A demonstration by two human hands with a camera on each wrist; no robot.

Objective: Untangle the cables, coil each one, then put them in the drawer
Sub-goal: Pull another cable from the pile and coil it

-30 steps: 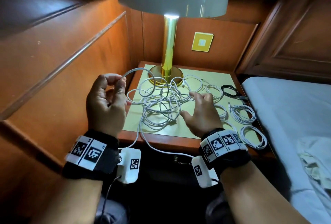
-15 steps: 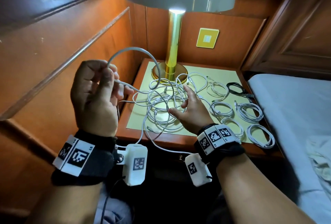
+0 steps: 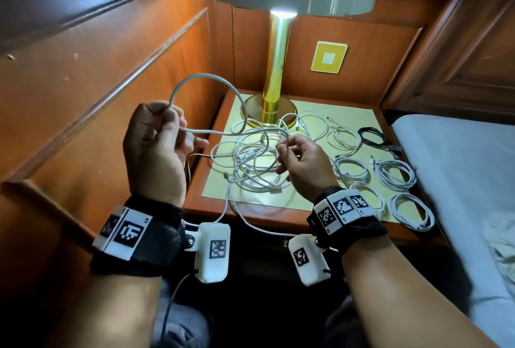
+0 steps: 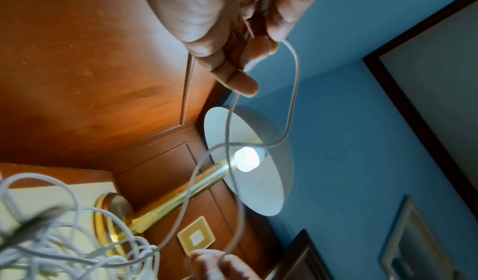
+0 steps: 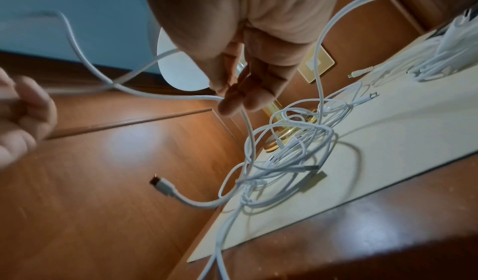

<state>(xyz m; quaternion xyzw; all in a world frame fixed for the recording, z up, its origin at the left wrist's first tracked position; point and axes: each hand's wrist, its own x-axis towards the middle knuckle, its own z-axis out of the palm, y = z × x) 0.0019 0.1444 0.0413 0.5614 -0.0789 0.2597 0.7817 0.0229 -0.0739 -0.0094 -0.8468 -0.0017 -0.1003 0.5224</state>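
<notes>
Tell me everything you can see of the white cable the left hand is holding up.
The white cable is thin, round and smooth, like plastic. The left hand grips it beside the nightstand, and it arches above the fist in one open loop. From there it runs right to the right hand, which pinches it above the tangled pile. Its ends cannot be traced.

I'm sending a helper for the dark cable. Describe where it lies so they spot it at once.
Start at the brass lamp on the nightstand. Look right along the back row of coils, toward the bed. The black cable is the only dark coil; every neighbour is white.
</notes>
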